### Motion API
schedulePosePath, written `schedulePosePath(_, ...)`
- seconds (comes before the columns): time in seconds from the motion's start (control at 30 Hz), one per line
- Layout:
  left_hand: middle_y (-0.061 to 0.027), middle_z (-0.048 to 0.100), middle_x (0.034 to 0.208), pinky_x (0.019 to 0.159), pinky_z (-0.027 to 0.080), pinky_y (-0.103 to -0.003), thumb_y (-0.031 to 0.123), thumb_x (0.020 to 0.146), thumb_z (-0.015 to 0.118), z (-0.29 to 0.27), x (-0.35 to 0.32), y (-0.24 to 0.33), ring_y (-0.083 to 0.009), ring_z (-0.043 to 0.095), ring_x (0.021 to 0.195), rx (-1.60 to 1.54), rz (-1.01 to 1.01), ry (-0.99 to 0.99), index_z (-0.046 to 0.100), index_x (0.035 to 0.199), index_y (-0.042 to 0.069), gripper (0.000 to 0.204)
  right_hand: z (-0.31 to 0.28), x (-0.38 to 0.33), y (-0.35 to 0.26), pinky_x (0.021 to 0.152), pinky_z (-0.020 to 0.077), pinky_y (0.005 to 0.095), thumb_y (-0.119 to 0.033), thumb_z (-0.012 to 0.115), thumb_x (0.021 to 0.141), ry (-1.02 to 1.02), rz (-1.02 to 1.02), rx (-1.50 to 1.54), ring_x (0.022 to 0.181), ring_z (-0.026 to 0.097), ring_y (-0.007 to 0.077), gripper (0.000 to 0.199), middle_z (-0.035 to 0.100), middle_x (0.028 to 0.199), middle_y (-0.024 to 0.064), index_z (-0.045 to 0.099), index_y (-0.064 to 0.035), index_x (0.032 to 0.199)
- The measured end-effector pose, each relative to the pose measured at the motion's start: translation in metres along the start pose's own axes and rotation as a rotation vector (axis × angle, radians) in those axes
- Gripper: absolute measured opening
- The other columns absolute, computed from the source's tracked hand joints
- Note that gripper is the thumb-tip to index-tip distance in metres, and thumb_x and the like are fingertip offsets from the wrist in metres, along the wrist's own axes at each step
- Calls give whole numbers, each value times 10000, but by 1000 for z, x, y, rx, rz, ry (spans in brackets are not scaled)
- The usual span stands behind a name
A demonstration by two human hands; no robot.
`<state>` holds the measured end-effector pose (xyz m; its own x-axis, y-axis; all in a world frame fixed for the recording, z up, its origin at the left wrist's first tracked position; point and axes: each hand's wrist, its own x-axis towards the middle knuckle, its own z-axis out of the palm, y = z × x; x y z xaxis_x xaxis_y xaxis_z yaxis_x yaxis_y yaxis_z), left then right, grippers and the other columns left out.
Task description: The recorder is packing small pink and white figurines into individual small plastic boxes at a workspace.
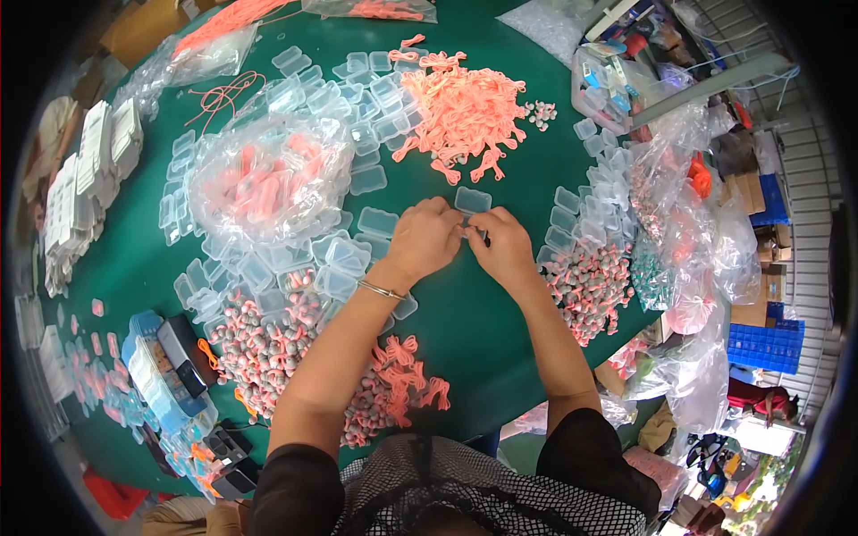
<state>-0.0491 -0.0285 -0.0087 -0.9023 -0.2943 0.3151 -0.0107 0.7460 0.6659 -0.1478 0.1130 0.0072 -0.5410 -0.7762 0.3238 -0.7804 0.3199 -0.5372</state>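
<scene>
Over the middle of the green table, my left hand [427, 239] and my right hand [503, 246] meet fingertip to fingertip. Both are closed in a pinch, and whatever sits between the fingers is too small and covered to name. Just beyond the fingertips lies a small clear plastic box [473, 200]. Another clear box [378, 221] rests beside my left hand. Farther off is a heap of bundled coral-pink cords [469, 112]. Small pink-and-grey plug-like pieces [590, 290] are piled to the right of my right forearm, and a larger pile [259, 344] spreads left of my left forearm.
A clear bag of pink pieces [259, 174] sits among many clear boxes at the left. Clear boxes [565, 219] also line the right side. White stacked trays [89, 179] stand at the far left. Loose pink cord bundles [407, 380] lie near my body. Plastic bags [688, 241] crowd the right edge.
</scene>
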Motion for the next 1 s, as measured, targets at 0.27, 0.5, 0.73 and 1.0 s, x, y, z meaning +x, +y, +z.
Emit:
schedulePosePath(0.27, -85, 586, 796, 736, 480, -404, 135, 685, 719, -4, 1, 7, -279, 600, 818, -36, -31, 2, 633, 1091, 68, 420, -6, 33, 28, 606, 504, 344, -41, 688, 773, 55, 88, 151, 672, 620, 249, 145, 617, 817, 96, 662, -38, 916)
schedulePosePath(0.5, -50, 564, 770, 714, 464, -389, 131, 657, 719, 6, -5, 1, -260, 579, 789, 10, -32, 85, 651, 1048, 87, 399, 31, 70, 21, 730, 418, 410, -227, 744, 745, 46, 19, -167, 861, 611, 210, 188, 627, 842, 14, 694, -127, 896)
schedulePosePath(0.73, -47, 569, 819, 724, 448, -388, 165, 640, 747, 6, -7, 1, -246, 582, 847, 10, -43, 93, 665, 1008, 96, 384, 2, 54, 11, 637, 450, 367, -151, 725, 771, 39, 154, 52, 686, 603, 208, 98, 610, 728, 36, 678, -93, 834)
schedulePosePath(1.0, -45, 588, 849, 749, 453, -374, 185, 644, 761, 5, -5, 3, -244, 590, 876, 4, -60, 92, 663, 986, 100, 365, -14, 4, 22, 681, 430, 363, -78, 735, 746, 40, -50, 29, 703, 596, 226, 126, 615, 774, 31, 668, -101, 850)
